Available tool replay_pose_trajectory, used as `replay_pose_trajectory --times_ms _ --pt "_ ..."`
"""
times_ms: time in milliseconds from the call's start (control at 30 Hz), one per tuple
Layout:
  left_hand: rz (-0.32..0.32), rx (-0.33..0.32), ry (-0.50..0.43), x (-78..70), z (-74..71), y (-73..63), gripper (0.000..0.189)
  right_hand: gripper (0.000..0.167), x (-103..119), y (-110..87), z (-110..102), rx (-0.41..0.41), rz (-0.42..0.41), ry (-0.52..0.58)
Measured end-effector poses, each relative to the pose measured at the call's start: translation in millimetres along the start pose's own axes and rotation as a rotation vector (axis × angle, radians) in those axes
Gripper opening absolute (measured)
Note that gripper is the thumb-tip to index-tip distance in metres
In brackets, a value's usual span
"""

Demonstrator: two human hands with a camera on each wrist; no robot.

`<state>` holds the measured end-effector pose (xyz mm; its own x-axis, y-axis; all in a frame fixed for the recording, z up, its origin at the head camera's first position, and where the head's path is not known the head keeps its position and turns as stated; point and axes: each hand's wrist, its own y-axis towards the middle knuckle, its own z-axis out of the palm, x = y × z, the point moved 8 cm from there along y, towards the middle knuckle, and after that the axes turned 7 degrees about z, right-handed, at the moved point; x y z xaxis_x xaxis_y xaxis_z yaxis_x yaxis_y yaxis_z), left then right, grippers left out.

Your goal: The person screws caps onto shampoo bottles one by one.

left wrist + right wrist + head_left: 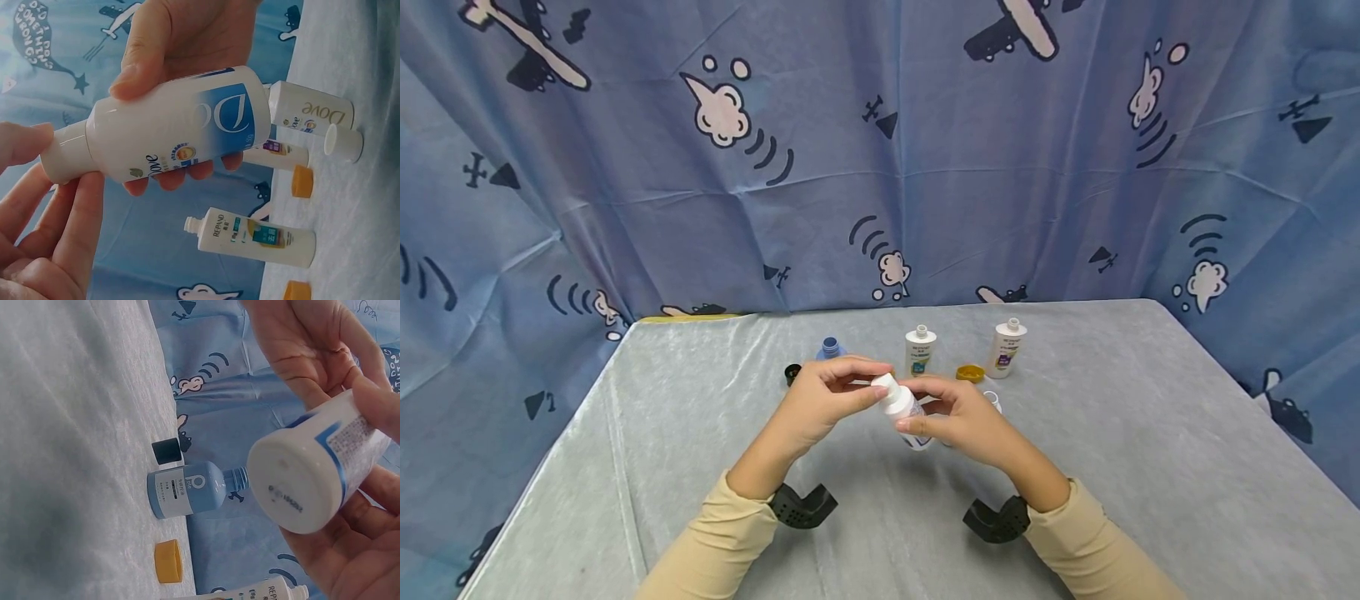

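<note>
A white Dove bottle (pixel 175 131) is held tilted in front of the body, clear of the table. My right hand (pixel 973 421) grips its body, the thumb on one side and the fingers round the other. At the top end, my left hand (pixel 820 404) pinches the white cap (pixel 69 152) between thumb and fingertips. The cap sits on the bottle's neck. In the right wrist view the round base faces the camera, with small printed marks on it.
Behind the hands stand two capless white REPAND bottles (pixel 920 352) (pixel 1007 350), a capless blue bottle (pixel 187 490) and another Dove bottle (pixel 309 106). Loose caps lie near them: dark (pixel 166 451), yellow (pixel 970 373) and white (pixel 344 142). A patterned blue curtain (pixel 820 167) hangs behind the table.
</note>
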<state>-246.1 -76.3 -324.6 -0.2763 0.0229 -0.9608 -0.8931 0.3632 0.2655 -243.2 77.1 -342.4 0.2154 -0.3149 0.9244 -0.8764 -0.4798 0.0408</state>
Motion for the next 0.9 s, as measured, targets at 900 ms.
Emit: replay_pose_trajectory --times_ms 900 --pt "-0.054 -0.026 -0.021 3.3 0.4 0.6 0.036 0.042 1.8 -0.6 -2.9 -0.035 0.010 -0.039"
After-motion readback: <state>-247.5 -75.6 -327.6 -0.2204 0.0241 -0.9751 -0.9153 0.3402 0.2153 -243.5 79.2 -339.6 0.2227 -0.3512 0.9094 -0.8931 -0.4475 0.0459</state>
